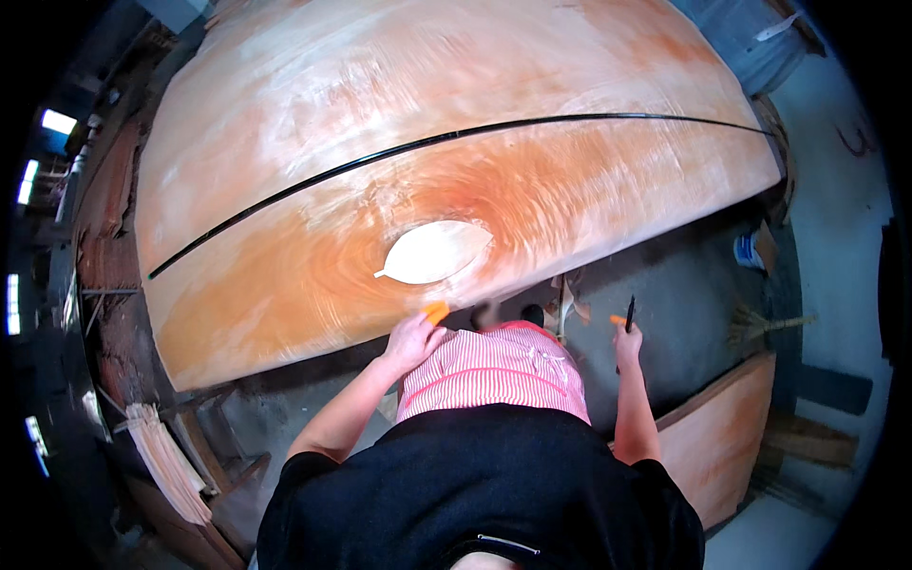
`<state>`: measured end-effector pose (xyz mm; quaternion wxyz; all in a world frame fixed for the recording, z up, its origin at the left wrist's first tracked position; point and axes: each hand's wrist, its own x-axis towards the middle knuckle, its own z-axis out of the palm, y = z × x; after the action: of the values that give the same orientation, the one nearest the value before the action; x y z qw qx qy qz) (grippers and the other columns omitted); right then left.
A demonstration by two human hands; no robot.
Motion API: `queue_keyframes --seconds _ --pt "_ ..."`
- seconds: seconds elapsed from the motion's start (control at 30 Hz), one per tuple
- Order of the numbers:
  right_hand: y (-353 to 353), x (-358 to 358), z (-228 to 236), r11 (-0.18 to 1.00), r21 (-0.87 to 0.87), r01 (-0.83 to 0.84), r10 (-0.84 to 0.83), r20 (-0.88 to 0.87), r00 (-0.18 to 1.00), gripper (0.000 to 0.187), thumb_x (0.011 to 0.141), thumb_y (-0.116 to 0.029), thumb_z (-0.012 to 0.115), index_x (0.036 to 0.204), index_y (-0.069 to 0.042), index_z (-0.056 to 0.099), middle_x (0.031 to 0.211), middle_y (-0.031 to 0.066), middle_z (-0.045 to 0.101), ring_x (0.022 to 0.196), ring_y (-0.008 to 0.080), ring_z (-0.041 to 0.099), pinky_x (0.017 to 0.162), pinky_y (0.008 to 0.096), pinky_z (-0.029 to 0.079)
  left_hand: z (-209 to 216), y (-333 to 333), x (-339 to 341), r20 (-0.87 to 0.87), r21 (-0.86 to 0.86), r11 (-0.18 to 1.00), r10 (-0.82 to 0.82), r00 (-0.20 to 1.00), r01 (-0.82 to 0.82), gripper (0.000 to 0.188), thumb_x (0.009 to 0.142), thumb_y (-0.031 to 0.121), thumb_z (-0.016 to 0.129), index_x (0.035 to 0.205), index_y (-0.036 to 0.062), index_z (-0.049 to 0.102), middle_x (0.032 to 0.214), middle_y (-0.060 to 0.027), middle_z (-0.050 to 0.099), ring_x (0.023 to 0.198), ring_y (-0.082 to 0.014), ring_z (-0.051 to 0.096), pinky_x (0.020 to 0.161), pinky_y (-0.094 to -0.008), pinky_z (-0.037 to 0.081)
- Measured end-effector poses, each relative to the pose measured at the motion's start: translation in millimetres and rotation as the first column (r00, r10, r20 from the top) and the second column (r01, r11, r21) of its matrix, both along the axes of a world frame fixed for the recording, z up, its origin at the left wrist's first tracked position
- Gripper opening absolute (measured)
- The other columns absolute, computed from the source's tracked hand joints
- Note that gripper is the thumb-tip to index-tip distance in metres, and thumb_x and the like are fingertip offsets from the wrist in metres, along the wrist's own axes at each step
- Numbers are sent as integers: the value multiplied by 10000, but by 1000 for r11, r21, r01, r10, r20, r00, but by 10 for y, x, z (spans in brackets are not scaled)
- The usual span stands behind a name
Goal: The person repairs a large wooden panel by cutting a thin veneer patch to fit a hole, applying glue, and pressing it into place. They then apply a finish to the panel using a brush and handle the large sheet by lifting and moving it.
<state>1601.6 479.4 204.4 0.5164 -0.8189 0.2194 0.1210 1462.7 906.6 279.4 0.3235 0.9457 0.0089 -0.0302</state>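
Nearest the camera: wearer's black shirt (484, 475), then a pink-and-white striped apron (494, 375). Beyond that, a big orange-brown board (570, 57) fills the upper view, its near edge just ahead of the apron.

Left hand (411, 343): fingers closed on a small orange piece (436, 312), by the board's near edge; can't tell if it touches the board. Right hand (628, 344): clamped around a black pen (631, 310), pointing up, off to the right over the floor (598, 285), away from the board. Small orange bit beside the pen; can't tell what it is. Hands well apart.

White leaf shape (435, 253) lies on the board near its close edge, ahead of the left hand, short stem toward the left. Long black strip (570, 117) runs across the board beyond the leaf, nearly side to side, apart from it.

Progress, my judgement: leaf and strip look set in place; no pen line visible around the leaf, so marking seems not done, though fine lines wouldn't show at this size. How much is left: can't tell.

Lower right: smaller orange-brown board (722, 437). Right: broom (755, 326) on the floor.
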Motion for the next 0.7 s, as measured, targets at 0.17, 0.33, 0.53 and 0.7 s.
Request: queue_keyframes --seconds 0.17,0.33,0.53,0.7 --pt "215 1313 620 959 269 -89 5 298 955 110 828 -171 488 776 -76 511 503 -53 395 382 28 291 348 199 204 24 -537 189 -156 -92 996 -28 987 13 290 812 275 454 1022 87 523 895 -126 556 832 -279 539 713 -376 432" --pt "187 2468 1624 948 294 -124 -42 502 864 148 823 -223 517 780 -82 524 521 -77 389 377 14 265 347 182 188 -96 -1075 471 -248 -66 996 45 968 -63 277 815 279 429 950 69 549 827 -153 565 780 -310 547 661 -397 441" --pt "313 3495 3207 857 435 -277 -160 735 659 210 781 -276 583 825 -71 571 519 -96 358 395 8 260 365 191 190 -23 -1514 247 -128 -153 959 220 967 -239 234 803 243 458 891 58 572 879 -160 570 822 -316 542 706 -372 439" --pt "697 3842 4115 708 443 -550 -180 866 466 257 746 -314 626 791 -75 544 524 -92 356 393 6 279 358 179 187 180 -1601 9 -353 -105 867 425 834 -486 307 793 288 497 988 62 566 917 -143 587 848 -274 564 727 -325 439"
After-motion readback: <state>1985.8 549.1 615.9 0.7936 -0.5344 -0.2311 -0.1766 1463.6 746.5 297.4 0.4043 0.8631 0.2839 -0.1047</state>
